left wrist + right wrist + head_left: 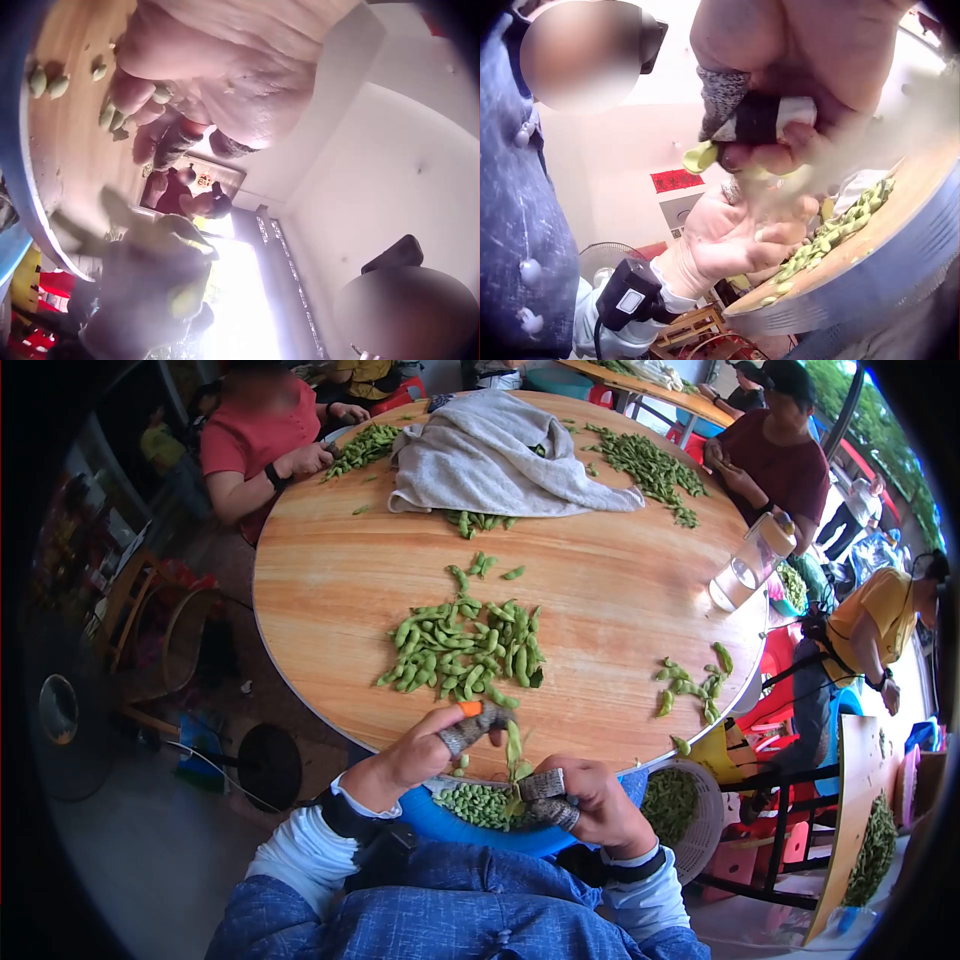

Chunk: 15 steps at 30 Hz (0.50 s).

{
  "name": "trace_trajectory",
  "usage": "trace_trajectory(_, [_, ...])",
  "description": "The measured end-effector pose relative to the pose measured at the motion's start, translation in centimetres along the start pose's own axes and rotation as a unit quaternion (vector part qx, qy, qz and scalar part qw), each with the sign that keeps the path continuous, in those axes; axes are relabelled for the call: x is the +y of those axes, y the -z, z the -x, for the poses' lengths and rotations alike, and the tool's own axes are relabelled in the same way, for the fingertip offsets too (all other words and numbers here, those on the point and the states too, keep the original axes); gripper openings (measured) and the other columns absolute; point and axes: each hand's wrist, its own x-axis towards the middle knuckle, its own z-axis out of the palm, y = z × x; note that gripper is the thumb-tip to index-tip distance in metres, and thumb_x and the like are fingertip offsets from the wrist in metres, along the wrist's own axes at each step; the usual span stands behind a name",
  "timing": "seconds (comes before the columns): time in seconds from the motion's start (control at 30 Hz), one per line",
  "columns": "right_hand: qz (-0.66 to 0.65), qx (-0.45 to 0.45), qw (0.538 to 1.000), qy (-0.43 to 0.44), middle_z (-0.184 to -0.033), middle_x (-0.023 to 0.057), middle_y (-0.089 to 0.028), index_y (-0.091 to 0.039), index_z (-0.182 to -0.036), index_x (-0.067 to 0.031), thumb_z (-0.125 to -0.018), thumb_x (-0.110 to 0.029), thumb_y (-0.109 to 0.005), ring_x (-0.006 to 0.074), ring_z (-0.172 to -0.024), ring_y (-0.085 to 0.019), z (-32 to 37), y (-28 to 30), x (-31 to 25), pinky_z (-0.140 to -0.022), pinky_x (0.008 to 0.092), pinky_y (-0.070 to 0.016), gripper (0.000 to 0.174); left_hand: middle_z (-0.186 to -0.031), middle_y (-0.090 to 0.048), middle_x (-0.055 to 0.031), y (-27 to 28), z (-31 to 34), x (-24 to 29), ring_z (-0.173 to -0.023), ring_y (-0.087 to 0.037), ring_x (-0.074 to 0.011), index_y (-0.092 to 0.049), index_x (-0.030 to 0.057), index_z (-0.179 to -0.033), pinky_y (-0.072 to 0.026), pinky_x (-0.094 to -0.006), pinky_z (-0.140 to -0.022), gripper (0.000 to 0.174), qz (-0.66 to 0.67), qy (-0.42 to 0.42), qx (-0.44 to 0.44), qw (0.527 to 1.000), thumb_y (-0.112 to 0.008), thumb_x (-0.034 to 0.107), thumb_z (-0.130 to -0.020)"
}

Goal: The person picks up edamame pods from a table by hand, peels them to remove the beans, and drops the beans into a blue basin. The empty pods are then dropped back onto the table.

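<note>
My left hand (436,742), its thumb and a finger wrapped in grey cloth and an orange band, is over the table's near edge. A green soybean pod (514,744) hangs at its fingertips, and a bit of green (161,94) shows among its curled fingers in the left wrist view. My right hand (600,805), with grey and black wraps, pinches a soybean pod (700,158) between thumb and finger. Below both hands, a blue basin (535,842) holds shelled green beans (472,803). The pod pile (465,643) lies just beyond my left hand.
The round wooden table (330,590) bears a grey towel (480,450) over more pods, a water bottle (750,565) and loose pods (700,685) at right. A basket (700,815) of pods stands low right. People in red (245,445) and maroon (790,470) sit across.
</note>
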Motion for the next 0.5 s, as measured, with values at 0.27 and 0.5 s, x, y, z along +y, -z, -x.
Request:
trace_trajectory(0.27, [-0.212, 0.002, 0.969, -0.129, -0.077, 0.0042, -0.057, -0.057, -0.084, 0.0047, -0.076, -0.014, -0.059, 0.0126, -0.072, -0.053, 0.7, 0.7, 0.9, -0.066, 0.0246, -0.0410, 0.020, -0.087, -0.056, -0.0006, -0.3, -2.4, -0.6, -0.055, -0.036, -0.0005, -0.051, 0.0026, -0.106, -0.0268, -0.0132, -0.047, 0.027, 0.089, 0.026, -0.119, 0.988, -0.042, 0.016, -0.084])
trace_trajectory(0.5, [-0.187, 0.098, 0.957, -0.196, -0.077, 0.0009, -0.057, -0.056, -0.087, 0.0027, -0.078, -0.008, -0.055, 0.0070, -0.071, -0.051, 1.2, 1.5, 0.3, -0.064, 0.0218, -0.0421, 0.014, -0.084, -0.057, -0.0006, -1.5, -1.1, -1.4, -0.066, -0.049, -0.0023, -0.054, 0.0008, -0.099, -0.0330, -0.0131, -0.053, 0.028, 0.105, 0.090, -0.152, 0.979, -0.056, 0.020, -0.079])
